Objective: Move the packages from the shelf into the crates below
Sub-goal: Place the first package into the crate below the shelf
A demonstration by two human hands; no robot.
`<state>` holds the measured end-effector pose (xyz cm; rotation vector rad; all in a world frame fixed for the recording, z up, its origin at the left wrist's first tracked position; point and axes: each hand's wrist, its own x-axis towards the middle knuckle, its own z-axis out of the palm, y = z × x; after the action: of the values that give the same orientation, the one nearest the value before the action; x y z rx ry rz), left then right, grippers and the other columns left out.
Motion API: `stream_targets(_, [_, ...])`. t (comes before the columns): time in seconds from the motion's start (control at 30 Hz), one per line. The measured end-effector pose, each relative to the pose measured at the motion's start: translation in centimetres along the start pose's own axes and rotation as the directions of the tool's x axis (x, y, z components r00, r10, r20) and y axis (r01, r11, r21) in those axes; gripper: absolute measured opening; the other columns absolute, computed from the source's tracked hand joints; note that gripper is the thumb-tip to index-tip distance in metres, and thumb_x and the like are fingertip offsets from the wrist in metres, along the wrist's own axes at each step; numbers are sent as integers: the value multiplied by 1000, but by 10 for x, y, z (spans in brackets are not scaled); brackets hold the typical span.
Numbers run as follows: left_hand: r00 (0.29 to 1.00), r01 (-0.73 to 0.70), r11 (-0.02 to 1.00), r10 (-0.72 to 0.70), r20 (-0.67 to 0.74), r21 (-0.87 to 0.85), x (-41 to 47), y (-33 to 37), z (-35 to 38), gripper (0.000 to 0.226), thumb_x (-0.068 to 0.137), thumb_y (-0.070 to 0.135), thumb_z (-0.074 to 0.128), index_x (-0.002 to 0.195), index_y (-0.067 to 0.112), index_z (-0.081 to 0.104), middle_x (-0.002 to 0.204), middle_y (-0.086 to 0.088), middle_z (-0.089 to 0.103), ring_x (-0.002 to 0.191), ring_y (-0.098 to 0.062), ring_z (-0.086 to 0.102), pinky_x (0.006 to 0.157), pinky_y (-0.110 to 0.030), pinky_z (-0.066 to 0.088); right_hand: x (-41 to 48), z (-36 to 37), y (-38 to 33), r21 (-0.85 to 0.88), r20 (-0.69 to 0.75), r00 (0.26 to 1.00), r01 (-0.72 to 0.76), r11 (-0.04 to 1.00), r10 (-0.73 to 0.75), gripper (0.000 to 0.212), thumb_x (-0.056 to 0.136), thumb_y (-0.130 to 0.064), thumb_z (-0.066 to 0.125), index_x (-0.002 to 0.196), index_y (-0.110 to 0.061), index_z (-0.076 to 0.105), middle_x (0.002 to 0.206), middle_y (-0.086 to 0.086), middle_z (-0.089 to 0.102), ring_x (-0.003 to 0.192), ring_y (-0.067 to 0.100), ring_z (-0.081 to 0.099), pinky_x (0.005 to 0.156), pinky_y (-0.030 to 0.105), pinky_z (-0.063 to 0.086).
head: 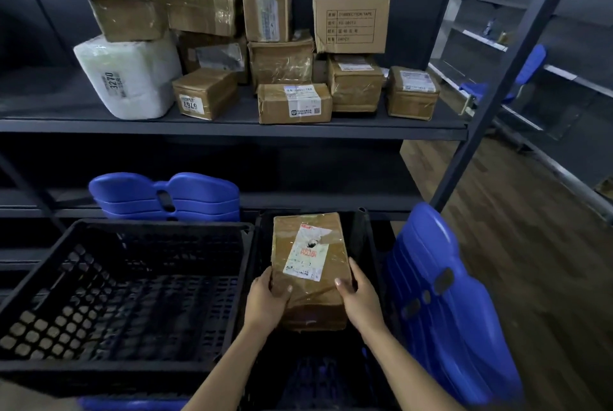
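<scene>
A brown taped cardboard package (310, 244) with a white label is held over the right black crate (360, 234). My left hand (267, 301) grips its near left side, and my right hand (360, 301) grips its near right side. To the left stands a wide black lattice crate (132, 291) with nothing in it. On the shelf (232, 127) above lie several more packages: brown boxes such as one labelled box (294, 103) at the front, a big box (351, 24) with printed text, and a white wrapped bundle (129, 78) marked 3270.
Stacked blue plastic seat shells (166, 195) sit behind the left crate. More blue shells (444, 304) lean right of the right crate. A dark shelf upright (504, 78) slants at the right, with wooden floor (530, 244) and further shelving beyond.
</scene>
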<state>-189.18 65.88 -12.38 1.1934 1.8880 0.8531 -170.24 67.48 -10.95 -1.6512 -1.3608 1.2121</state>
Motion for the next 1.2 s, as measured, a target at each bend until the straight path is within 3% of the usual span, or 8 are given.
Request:
stream_targets(0.1, [1000, -7, 1000, 7, -4, 16, 16, -16, 15, 73, 89, 25, 65, 151, 12, 28, 141, -4, 51, 128, -21, 50, 103, -36, 44, 19, 13, 14, -11, 34, 999, -7, 1000, 7, 62, 96, -21, 57, 151, -27, 27, 148, -4, 42, 136, 16, 40, 103, 24, 35])
stream_targets(0.2, [1000, -14, 1000, 14, -1, -7, 35, -33, 26, 73, 90, 19, 64, 151, 11, 25, 139, -2, 52, 125, -19, 52, 93, -23, 43, 39, 27, 32, -33, 64, 998, -9, 999, 11, 65, 96, -18, 56, 151, -28, 23, 147, -3, 43, 135, 17, 41, 98, 20, 35])
stream_targets(0.43, [997, -80, 997, 80, -16, -1, 74, -76, 47, 63, 89, 15, 65, 145, 15, 36, 133, 2, 56, 122, -17, 53, 95, -23, 42, 82, 56, 72, -69, 87, 996, -18, 997, 24, 68, 95, -14, 58, 151, -26, 22, 146, -4, 44, 134, 15, 42, 100, 18, 33])
stream_targets(0.57, [1000, 28, 1000, -28, 5, 13, 95, -100, 61, 46, 90, 11, 62, 133, 11, 48, 125, -3, 61, 119, -22, 56, 92, -25, 44, 99, 74, 89, -120, 86, 996, -11, 993, 21, 69, 94, -12, 59, 151, -23, 23, 144, -3, 48, 131, 13, 46, 90, 11, 32])
stream_targets(0.73, [997, 75, 996, -74, 18, -42, 114, -120, 80, 70, 91, 7, 59, 151, 6, 22, 154, -9, 31, 144, -25, 26, 117, -35, 25, 119, 87, 107, -155, 100, 994, -21, 988, 37, 69, 94, -14, 60, 151, -26, 23, 145, -3, 46, 131, 14, 46, 90, 13, 34])
stream_targets(0.83, [995, 97, 993, -98, -7, -65, 123, -129, 89, 70, 90, 6, 60, 150, 7, 25, 154, -7, 31, 143, -23, 28, 117, -32, 22, 127, 90, 117, -171, 111, 992, -38, 984, 58, 69, 94, -15, 59, 152, -26, 22, 147, -2, 43, 135, 16, 41, 98, 18, 34])
stream_targets(1.07, [996, 89, 975, -82, -44, 205, 123, -120, 91, 64, 98, 23, 51, 152, 11, 19, 158, -2, 23, 144, -19, 26, 112, -26, 25, 138, 96, 130, -88, 130, 987, -82, 993, 93, 70, 94, -16, 60, 152, -25, 20, 145, -3, 46, 132, 14, 44, 96, 18, 35])
stream_targets(1.2, [998, 2, 952, 18, -61, 306, 115, -117, 90, 58, 102, 24, 43, 152, 11, 17, 158, -4, 21, 144, -18, 24, 110, -24, 28, 138, 94, 131, -194, 166, 985, -19, 981, 52, 73, 96, -27, 57, 154, -25, 13, 149, -2, 41, 135, 16, 41, 103, 24, 35])
